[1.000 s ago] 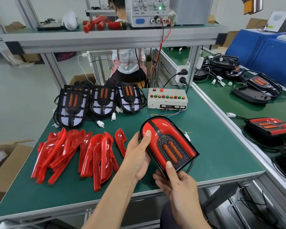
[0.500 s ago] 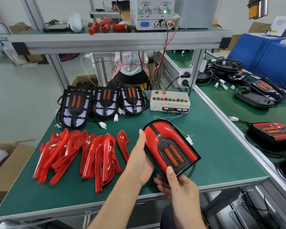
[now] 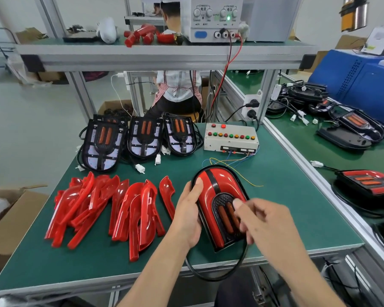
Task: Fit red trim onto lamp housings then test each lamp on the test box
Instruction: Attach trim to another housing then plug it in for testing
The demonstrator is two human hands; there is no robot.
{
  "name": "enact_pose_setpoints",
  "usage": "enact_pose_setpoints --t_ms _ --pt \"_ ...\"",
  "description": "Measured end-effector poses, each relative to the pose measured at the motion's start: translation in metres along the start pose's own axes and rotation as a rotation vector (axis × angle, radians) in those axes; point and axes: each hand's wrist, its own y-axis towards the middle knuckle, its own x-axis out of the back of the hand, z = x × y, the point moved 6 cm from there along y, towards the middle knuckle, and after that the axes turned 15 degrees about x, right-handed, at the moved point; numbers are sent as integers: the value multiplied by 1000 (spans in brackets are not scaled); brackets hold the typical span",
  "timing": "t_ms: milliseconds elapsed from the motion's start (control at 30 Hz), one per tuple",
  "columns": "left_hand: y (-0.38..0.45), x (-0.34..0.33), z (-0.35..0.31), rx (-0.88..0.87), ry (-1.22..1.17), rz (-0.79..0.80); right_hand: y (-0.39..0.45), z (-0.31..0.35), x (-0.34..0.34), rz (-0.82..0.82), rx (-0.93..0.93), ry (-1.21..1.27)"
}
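You have one lamp [image 3: 217,204] in front of you, with its red trim already on it — so the fitting step for this lamp looks done. It sits low over the green surface [image 3: 286,209], on the near side of the test box [image 3: 230,138], and I cannot tell if it rests on the surface or is held just above it.

Your left hand [image 3: 187,216] holds the lamp's left edge. The palm wraps the side and the thumb lies flat on the red trim near the round top. Your right hand [image 3: 264,220] is over the lamp's lower right part, and it is blurred. Its fingers look loosely bent and seem to press on the dark grille, but I cannot tell if they grip anything.

The lamp's black cable [image 3: 220,271] loops off the near edge of the surface, below the lamp. I cannot see its plug.

I think the next step is the test. For that you need to find the plug end of the cable and bring it to the sockets on the front of the test box, where the thin colored wires [image 3: 228,162] come out.

To the left of the test box stand three bare lamp housings [image 3: 142,140] with no trim yet. Nearer you on that same side lies the pile of red trim pieces [image 3: 106,209] — more work waits there.
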Motion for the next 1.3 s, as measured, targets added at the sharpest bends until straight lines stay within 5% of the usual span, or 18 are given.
enact_pose_setpoints --t_ms 167,267,367,600,967,1167,1300 --pt "-1 -5 -1 -19 114 47 48 15 11 -209 213 -141" --pt "0 -9 1 2 128 52 78 7 -6 -16 169 -241" --pt "0 -14 -1 -7 176 91 91 -5 -25 216 16 -92" --pt "1 -17 -2 3 209 129 94 -19 -31 292 -165 186" --pt "1 -22 -3 14 287 133 92 -23 -27 224 -37 82" --pt "-3 -18 3 102 224 207 95 -32 -18 170 -101 220" --pt "-6 -10 10 69 383 232 95 -39 -12 114 -159 253"
